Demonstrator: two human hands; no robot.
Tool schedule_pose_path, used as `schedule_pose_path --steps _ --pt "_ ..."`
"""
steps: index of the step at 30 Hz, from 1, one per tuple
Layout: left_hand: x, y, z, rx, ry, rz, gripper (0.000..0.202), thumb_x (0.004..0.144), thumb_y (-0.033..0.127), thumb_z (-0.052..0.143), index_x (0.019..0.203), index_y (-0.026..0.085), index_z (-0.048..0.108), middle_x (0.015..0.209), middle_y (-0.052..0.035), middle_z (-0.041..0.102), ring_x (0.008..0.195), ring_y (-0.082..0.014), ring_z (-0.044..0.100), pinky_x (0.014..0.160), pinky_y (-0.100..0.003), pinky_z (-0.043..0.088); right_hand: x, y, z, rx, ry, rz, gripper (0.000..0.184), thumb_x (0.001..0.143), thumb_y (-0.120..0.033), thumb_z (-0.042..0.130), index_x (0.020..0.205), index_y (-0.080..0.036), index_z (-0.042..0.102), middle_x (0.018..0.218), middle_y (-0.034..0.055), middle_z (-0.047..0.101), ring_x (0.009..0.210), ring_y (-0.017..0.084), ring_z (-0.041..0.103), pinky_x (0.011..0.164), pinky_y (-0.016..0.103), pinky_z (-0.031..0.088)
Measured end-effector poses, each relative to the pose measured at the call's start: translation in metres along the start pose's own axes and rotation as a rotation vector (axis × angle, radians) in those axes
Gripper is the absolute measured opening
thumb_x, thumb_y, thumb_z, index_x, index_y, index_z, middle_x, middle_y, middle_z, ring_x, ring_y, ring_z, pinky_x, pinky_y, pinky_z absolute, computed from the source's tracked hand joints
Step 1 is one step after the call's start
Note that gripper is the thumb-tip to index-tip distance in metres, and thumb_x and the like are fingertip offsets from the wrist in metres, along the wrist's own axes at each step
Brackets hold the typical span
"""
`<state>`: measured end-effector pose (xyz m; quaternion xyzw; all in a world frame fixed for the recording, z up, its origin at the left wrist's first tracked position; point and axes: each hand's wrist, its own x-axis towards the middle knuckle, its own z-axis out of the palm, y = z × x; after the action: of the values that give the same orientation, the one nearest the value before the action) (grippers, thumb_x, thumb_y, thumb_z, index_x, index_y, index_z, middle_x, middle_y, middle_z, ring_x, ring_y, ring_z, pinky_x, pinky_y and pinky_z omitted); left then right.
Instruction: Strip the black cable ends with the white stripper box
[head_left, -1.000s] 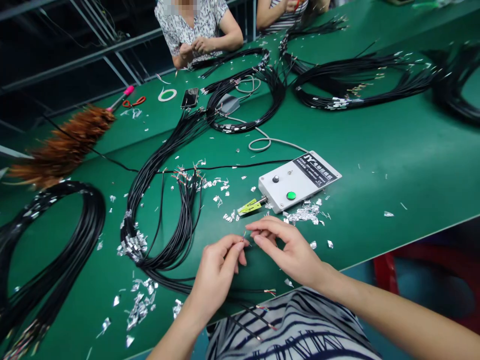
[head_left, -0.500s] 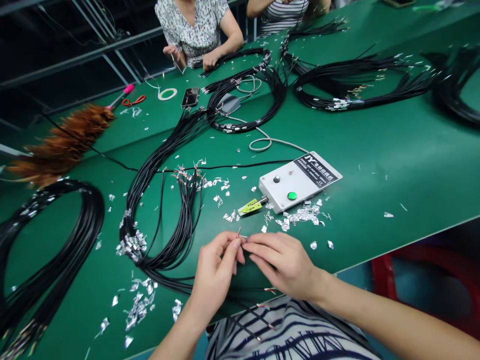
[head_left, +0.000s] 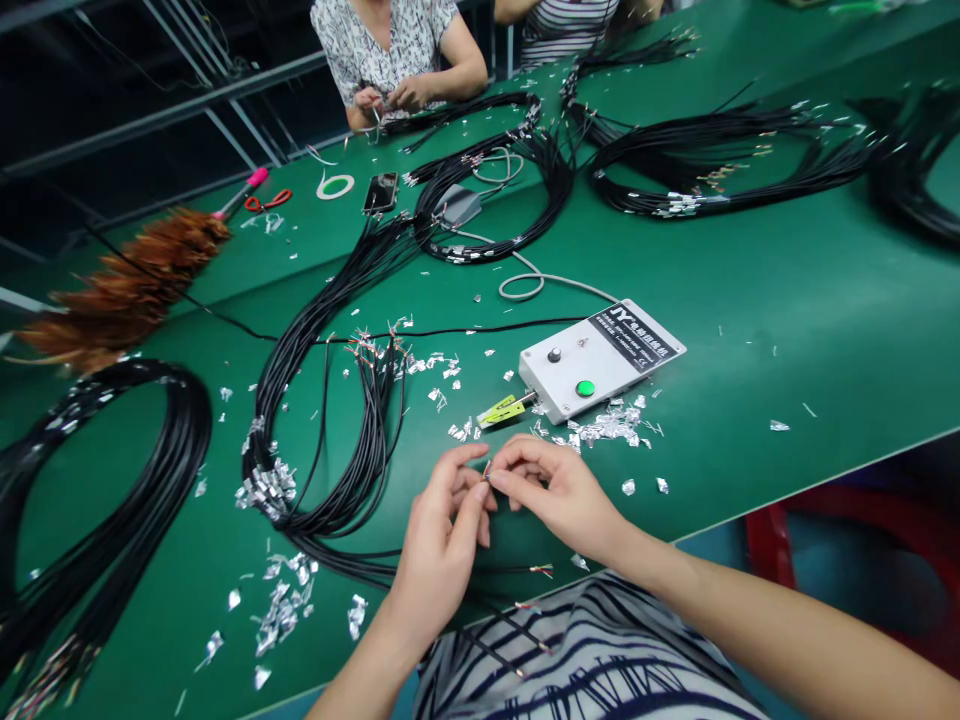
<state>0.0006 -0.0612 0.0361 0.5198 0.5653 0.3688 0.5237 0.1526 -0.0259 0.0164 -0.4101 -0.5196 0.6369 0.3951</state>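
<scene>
My left hand point(head_left: 442, 535) and my right hand point(head_left: 562, 490) meet over the near edge of the green table point(head_left: 787, 330), fingertips pinched together on the thin stripped end of a black cable point(head_left: 487, 470). The cable runs down under my left palm toward my lap. Just beyond my fingers lies a white control box point(head_left: 600, 360) with a green button and a yellow-green clip point(head_left: 501, 410) at its near end. Left of my hands lies a bundle of black cables point(head_left: 352, 440) with bared ends.
Silver foil scraps point(head_left: 611, 425) litter the table. A big cable coil point(head_left: 97, 500) lies far left, more coils point(head_left: 712, 170) at the back. A feather duster point(head_left: 127, 285), scissors point(head_left: 268, 203), tape roll point(head_left: 334, 187) and phone point(head_left: 381, 193) lie at back left. Two other people work opposite.
My two hands have closed in on each other, both now pinching the cable end. The person opposite has brought both hands back together.
</scene>
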Motion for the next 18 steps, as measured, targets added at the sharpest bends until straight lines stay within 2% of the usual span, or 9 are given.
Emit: schedule_pose_path --steps 2,4,6,9,11,14,16,18 --pt "0.001 0.001 0.005 -0.002 0.038 0.062 0.025 0.093 0.027 0.054 0.116 0.023 0.061 0.092 -0.0033 0.06 0.066 -0.0111 0.059 0.061 -0.024 0.05 0.0 0.0 -0.001 0.127 -0.046 0.126 0.024 0.08 -0.041 0.066 0.076 -0.018 0.061 0.071 -0.0021 0.058 0.051 0.008 0.051 0.052 0.024 0.042" --pt "0.003 0.001 0.01 -0.041 0.11 0.117 0.016 0.088 0.025 0.061 0.102 0.021 0.068 0.098 -0.0047 0.059 0.073 -0.0127 0.062 0.064 -0.024 0.052 0.0 0.001 -0.001 0.175 -0.048 0.194 0.026 0.078 -0.043 0.067 0.076 -0.018 0.06 0.068 -0.0036 0.057 0.048 0.007 0.048 0.05 0.023 0.04" --pt "0.004 -0.001 0.015 -0.12 0.189 0.131 0.007 0.085 0.023 0.065 0.089 0.019 0.068 0.093 -0.0029 0.056 0.062 -0.0095 0.06 0.055 -0.022 0.05 -0.001 0.001 -0.001 0.167 -0.036 0.2 0.026 0.078 -0.042 0.067 0.076 -0.018 0.059 0.065 -0.0046 0.055 0.048 0.007 0.047 0.05 0.023 0.039" --pt "0.004 -0.005 0.017 -0.151 0.267 0.137 0.006 0.086 0.022 0.062 0.083 0.017 0.065 0.09 -0.0009 0.055 0.045 -0.004 0.051 0.042 -0.02 0.043 -0.004 0.001 0.0 0.081 -0.023 0.158 0.023 0.082 -0.04 0.063 0.077 -0.018 0.058 0.067 -0.004 0.055 0.049 0.008 0.049 0.05 0.023 0.04" --pt "0.003 -0.007 0.016 -0.02 0.299 0.217 0.007 0.087 0.019 0.06 0.082 0.017 0.064 0.089 -0.0017 0.058 0.052 -0.007 0.056 0.046 -0.021 0.046 -0.006 0.001 -0.002 -0.053 0.0 0.09 0.02 0.086 -0.037 0.059 0.079 -0.018 0.059 0.074 -0.0016 0.057 0.051 0.009 0.052 0.05 0.023 0.041" --pt "0.001 -0.009 0.013 0.221 0.337 0.364 0.01 0.088 0.015 0.058 0.081 0.019 0.064 0.083 -0.0021 0.062 0.072 -0.0132 0.063 0.063 -0.023 0.052 -0.007 -0.001 -0.009 -0.337 0.035 -0.154 0.018 0.093 -0.029 0.053 0.081 -0.019 0.061 0.083 0.0024 0.062 0.063 0.012 0.058 0.057 0.025 0.045" --pt "0.0 -0.01 0.012 0.249 0.34 0.35 0.011 0.09 0.016 0.057 0.083 0.019 0.064 0.08 -0.0017 0.064 0.075 -0.014 0.063 0.066 -0.023 0.052 -0.006 -0.003 -0.016 -0.545 0.019 -0.34 0.016 0.095 -0.026 0.052 0.089 -0.018 0.064 0.089 0.0048 0.065 0.071 0.014 0.061 0.065 0.027 0.046" --pt "0.001 -0.011 0.01 0.207 0.323 0.275 0.01 0.091 0.019 0.056 0.085 0.019 0.063 0.079 -0.0015 0.064 0.071 -0.0133 0.063 0.062 -0.022 0.051 -0.004 -0.007 -0.022 -0.781 -0.015 -0.478 0.02 0.096 -0.032 0.055 0.102 -0.016 0.064 0.098 0.0076 0.068 0.075 0.016 0.062 0.068 0.03 0.045"
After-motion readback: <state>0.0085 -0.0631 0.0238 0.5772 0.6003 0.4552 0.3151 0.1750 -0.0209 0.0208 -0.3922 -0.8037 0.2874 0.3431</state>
